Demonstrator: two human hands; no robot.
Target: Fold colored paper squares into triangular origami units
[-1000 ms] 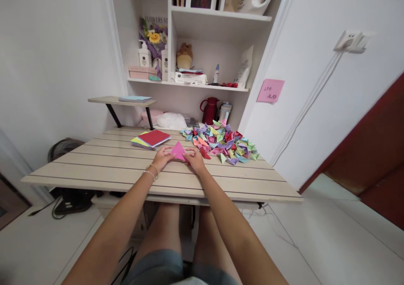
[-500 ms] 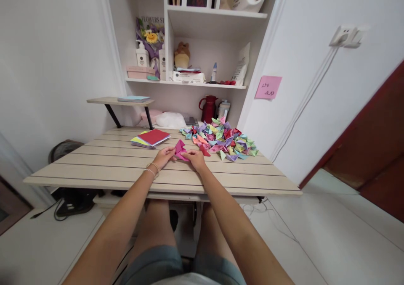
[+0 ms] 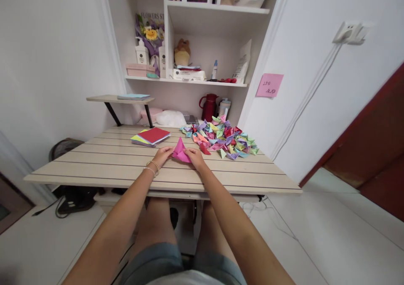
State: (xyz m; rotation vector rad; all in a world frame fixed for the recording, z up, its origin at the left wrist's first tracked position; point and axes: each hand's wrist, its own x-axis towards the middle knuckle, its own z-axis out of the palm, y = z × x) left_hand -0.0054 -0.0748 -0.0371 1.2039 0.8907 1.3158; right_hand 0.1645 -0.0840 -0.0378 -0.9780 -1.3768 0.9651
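Note:
A bright pink folded paper boat [image 3: 180, 152] is held between my two hands, just above the desk, with its pointed middle standing up. My left hand [image 3: 163, 155] pinches its left end. The fingers of my right hand [image 3: 195, 157] are closed on its right end. Beyond my right hand spreads a heap of folded paper boats [image 3: 221, 138] in many colours. To the far side of my left hand lies a stack of coloured paper [image 3: 153, 136], a red sheet on top and a yellow one sticking out.
The slatted desk [image 3: 104, 167] has a small raised shelf [image 3: 101, 98] at its back left. A red jug [image 3: 208, 107] and a pale bottle [image 3: 224, 107] stand behind the heap. A pink note [image 3: 269, 85] sticks to the wall on the right.
The pink paper has opened out wider between my hands and its peak now stands up. My hands have moved slightly apart, still holding its ends.

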